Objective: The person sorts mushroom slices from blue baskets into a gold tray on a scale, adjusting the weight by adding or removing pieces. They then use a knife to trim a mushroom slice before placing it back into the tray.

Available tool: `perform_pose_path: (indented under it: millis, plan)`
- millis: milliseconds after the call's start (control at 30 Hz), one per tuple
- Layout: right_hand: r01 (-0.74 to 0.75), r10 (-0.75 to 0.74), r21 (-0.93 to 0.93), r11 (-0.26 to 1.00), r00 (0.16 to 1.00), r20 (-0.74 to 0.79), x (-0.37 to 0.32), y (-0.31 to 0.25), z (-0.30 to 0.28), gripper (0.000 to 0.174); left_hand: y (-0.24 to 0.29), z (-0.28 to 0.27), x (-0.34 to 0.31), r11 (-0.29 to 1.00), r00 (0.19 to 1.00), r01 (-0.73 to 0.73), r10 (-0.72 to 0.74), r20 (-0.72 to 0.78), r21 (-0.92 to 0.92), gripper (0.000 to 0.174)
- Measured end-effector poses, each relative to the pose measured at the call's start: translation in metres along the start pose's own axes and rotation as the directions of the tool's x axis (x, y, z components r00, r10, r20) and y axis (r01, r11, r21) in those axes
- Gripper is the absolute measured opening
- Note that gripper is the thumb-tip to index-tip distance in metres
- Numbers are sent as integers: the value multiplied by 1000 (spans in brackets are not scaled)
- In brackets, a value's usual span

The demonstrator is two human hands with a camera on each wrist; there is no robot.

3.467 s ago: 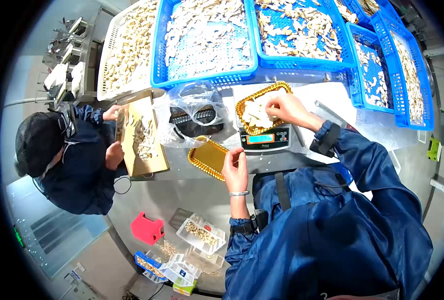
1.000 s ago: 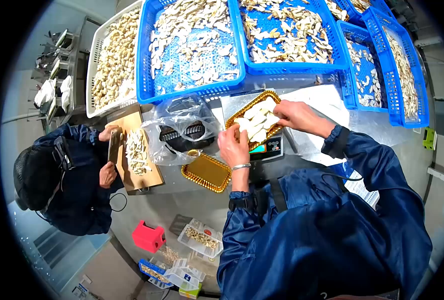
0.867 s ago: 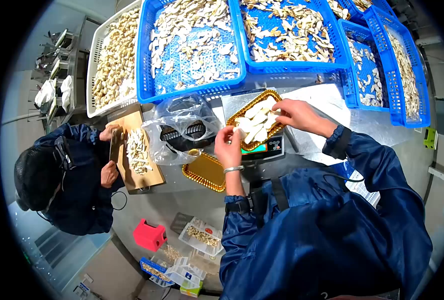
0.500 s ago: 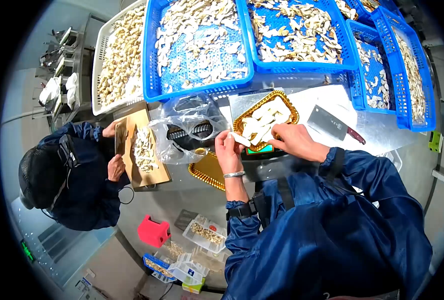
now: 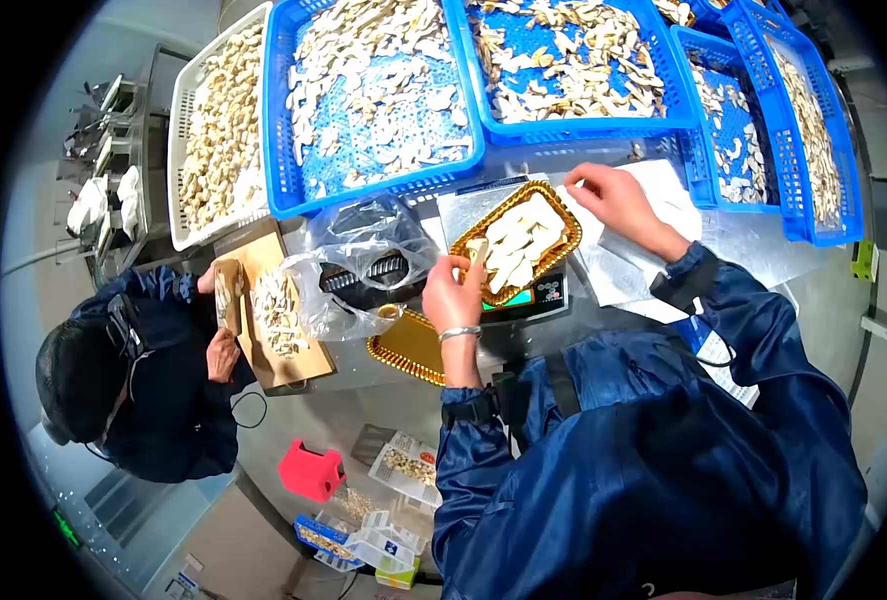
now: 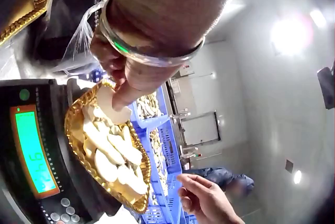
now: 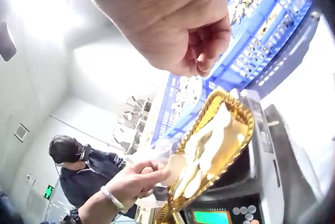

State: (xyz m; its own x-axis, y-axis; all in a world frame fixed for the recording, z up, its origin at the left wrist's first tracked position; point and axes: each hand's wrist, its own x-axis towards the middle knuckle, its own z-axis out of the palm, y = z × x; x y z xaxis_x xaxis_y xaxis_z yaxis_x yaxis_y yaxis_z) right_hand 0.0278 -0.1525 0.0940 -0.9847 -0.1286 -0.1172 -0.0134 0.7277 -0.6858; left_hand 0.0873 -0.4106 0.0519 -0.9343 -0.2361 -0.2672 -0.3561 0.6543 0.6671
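My left hand (image 5: 452,290) pinches a pale mushroom slice (image 5: 477,250) at the left rim of a gold tray (image 5: 561,200). In the left wrist view the slice (image 6: 106,100) lies over the tray's end, under the fingertips. Several white mushroom slices (image 5: 524,235) fill the tray, which sits on a digital scale (image 5: 552,292) with a lit green display (image 6: 32,145). My right hand (image 5: 614,197) hovers off the tray's right side, its fingers loosely curled and holding nothing visible; the right wrist view shows this hand (image 7: 180,35) above the tray.
Blue crates (image 5: 384,180) of sliced mushrooms line the back, beside a white crate (image 5: 179,190). A second gold tray (image 5: 409,362) and a plastic bag (image 5: 339,235) lie left of the scale. Another person (image 5: 139,390) works at a cutting board (image 5: 299,373) with a cleaver (image 5: 228,295).
My right hand has left the tray's slices and moved up and right. The left hand, empty 3.5 s ago, now holds a slice and has shifted it against the tray's left rim.
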Motion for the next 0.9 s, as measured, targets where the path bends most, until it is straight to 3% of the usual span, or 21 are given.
perform_pose_path:
  millis: [33, 67, 100, 133, 167, 200, 233, 267, 333, 367, 433, 533, 633, 700, 800, 833, 867, 900]
  plan:
    - [-37, 36, 24, 999, 999, 18, -1, 6, -12, 19, -12, 0, 1, 995, 1000, 2, -3, -7, -95, 19]
    - [-30, 31, 68, 997, 999, -11, -3, 18, -14, 18, -15, -5, 1, 949, 999, 17, -5, 38, -314, 19]
    - [-18, 22, 113, 993, 999, -37, -4, 25, -15, 16, -21, -7, 7, 783, 960, 272, -181, 213, -560, 16]
    - [-104, 104, 149, 983, 995, 4, -6, 29, -16, 17, -27, -10, 6, 524, 919, 388, -159, 361, -758, 15]
    - [-99, 98, 161, 982, 995, 9, -8, 24, -12, 17, -18, -19, 3, 207, 871, 491, -85, 484, -846, 17]
    - [-193, 168, 295, 936, 980, 109, -12, 18, -7, 16, -16, -19, 4, 49, 863, 503, 18, 505, -863, 19]
    - [-297, 225, 410, 863, 950, 214, -17, 14, -4, 16, -7, -17, 1, 0, 856, 518, 1, 518, -856, 20]
    - [-329, 182, 511, 794, 931, 316, -21, 10, 8, 19, 3, -17, -2, 65, 861, 508, -17, 508, -859, 21]
    - [-520, 177, 520, 678, 801, 572, -26, -24, 10, 25, 22, -6, -4, 167, 894, 449, -73, 443, -878, 23]
    - [-539, 138, 565, 625, 789, 599, -29, -29, 23, 24, 23, -3, -6, 254, 889, 453, -57, 454, -855, 24]
    - [-493, 62, 630, 601, 814, 578, -32, -42, 28, 23, 46, 4, -14, 330, 912, 411, -137, 387, -850, 25]
    - [-467, 105, 677, 569, 858, 503, -40, -38, 34, 19, 57, 11, -25, 352, 908, 412, -80, 412, -840, 21]
    - [-399, 101, 653, 644, 890, 444, -54, -23, 31, 17, 57, 18, -37, 390, 885, 453, -85, 458, -802, 19]
    - [-493, 158, 688, 532, 856, 492, -76, -4, 23, 21, 48, 19, -37, 407, 866, 483, -96, 490, -775, 18]
    - [-564, 327, 639, 523, 825, 460, -122, 43, 10, 18, 36, 7, -17, 277, 816, 578, -163, 555, -768, 23]
    - [-584, 403, 619, 525, 811, 424, -137, 56, 2, 17, 8, 1, 9, 172, 757, 639, 31, 653, -750, 27]
    - [-587, 458, 657, 473, 801, 386, -153, 70, 1, 17, 20, -22, 22, 179, 771, 582, 190, 608, -793, 27]
    - [-583, 530, 696, 419, 780, 334, -174, 88, -3, 18, 24, -31, 47, 385, 841, 461, 98, 531, -800, 23]
